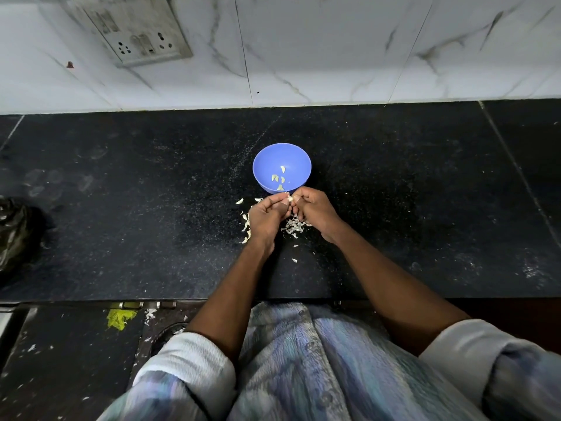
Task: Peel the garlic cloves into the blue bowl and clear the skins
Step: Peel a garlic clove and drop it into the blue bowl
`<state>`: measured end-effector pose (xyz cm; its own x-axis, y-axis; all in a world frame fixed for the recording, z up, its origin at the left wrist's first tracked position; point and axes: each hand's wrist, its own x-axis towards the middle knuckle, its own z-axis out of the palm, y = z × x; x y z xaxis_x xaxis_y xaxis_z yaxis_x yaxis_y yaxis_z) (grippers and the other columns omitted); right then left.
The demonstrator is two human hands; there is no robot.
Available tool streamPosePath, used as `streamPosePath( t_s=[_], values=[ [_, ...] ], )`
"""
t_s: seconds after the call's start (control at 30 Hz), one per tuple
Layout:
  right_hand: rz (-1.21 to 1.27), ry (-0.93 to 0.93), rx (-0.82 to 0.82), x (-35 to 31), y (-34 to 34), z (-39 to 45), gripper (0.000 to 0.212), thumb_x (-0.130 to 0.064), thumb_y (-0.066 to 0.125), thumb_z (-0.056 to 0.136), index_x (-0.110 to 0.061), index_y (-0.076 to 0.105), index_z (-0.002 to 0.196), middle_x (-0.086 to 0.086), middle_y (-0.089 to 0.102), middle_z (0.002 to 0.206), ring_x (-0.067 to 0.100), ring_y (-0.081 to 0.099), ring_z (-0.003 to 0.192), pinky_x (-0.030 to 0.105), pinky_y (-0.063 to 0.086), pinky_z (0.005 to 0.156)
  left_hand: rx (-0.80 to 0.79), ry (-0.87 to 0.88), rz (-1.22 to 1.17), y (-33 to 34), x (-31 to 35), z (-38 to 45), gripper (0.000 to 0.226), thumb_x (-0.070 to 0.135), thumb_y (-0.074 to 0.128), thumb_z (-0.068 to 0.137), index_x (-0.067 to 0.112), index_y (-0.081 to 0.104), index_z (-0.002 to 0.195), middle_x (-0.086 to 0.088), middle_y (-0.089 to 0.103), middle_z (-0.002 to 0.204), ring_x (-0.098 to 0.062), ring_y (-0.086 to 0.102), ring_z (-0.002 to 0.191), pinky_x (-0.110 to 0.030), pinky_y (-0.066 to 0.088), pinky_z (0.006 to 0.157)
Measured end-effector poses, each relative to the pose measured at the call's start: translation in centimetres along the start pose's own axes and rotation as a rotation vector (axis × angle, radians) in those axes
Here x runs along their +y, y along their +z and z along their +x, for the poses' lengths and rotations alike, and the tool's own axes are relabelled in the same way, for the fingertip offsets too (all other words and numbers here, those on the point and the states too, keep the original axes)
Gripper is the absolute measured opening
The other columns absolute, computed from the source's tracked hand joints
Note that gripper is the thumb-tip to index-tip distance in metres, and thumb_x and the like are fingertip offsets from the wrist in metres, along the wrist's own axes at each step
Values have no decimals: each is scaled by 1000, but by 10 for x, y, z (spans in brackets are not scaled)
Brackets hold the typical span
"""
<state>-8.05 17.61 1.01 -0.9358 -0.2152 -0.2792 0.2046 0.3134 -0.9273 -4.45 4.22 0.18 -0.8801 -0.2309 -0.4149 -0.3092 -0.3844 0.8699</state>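
A blue bowl (267,161) stands on the black counter, with several peeled garlic cloves (280,177) lying inside it. Just in front of the bowl my left hand (265,215) and my right hand (315,209) meet, and their fingertips pinch one small pale garlic clove (290,199) between them. Under and around the hands lie garlic skins (293,227) in a loose pile, with more pale pieces (246,226) to the left of my left hand. Much of the held clove is hidden by my fingers.
The black granite counter (425,208) runs left and right, backed by a white marble wall with a switch plate (139,31). A black plastic bag (15,235) sits at the left edge. The counter's front edge is near my body.
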Motion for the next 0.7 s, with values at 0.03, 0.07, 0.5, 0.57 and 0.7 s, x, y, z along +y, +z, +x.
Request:
streamPosePath(
  t_s=[0.03, 0.07, 0.5, 0.57, 0.7],
  values=[
    [17, 10, 1, -1, 0, 0, 23, -7, 48, 103, -9, 65, 87, 5, 63, 74, 7, 52, 57, 19, 44, 54, -7, 23, 7, -1, -1, -1, 18, -8, 68, 96, -1, 74, 111, -24, 78, 103, -22, 74, 86, -32, 64, 86],
    [21, 17, -1, -2, -1, -1, 22, -8, 48, 104, -9, 65, 89, 5, 63, 74, 7, 52, 57, 18, 43, 53, -9, 45, 21, -1, -1, -1, 20, -9, 70, 94, 0, 75, 111, -25, 77, 106, -24, 74, 90, -35, 63, 90],
    [16, 23, -32, -6, -5, -4, 22, -11, 44, 107, -3, 60, 96, 5, 61, 76, 9, 50, 56, 14, 39, 47, 13, 20, 86, -4, -11, 5, 17, 5, 62, 104, -7, 74, 105, -10, 74, 83, -10, 64, 69, -19, 59, 72],
    [22, 14, -14, -3, -6, -2, 21, -9, 47, 105, -5, 64, 93, 5, 62, 75, 9, 51, 56, 16, 40, 49, 46, -12, 41, -5, -9, 6, 13, 0, 64, 102, -8, 73, 107, -13, 76, 88, -13, 71, 74, -20, 61, 74],
    [-60, -11, 100, 2, -9, 0, 13, -10, 66, 94, -12, 77, 86, -2, 72, 75, 1, 58, 59, 20, 49, 60, 84, -8, 1, -8, -6, 6, 14, -9, 69, 94, -7, 75, 107, -19, 78, 96, -19, 76, 84, -25, 63, 82]
  ],
)
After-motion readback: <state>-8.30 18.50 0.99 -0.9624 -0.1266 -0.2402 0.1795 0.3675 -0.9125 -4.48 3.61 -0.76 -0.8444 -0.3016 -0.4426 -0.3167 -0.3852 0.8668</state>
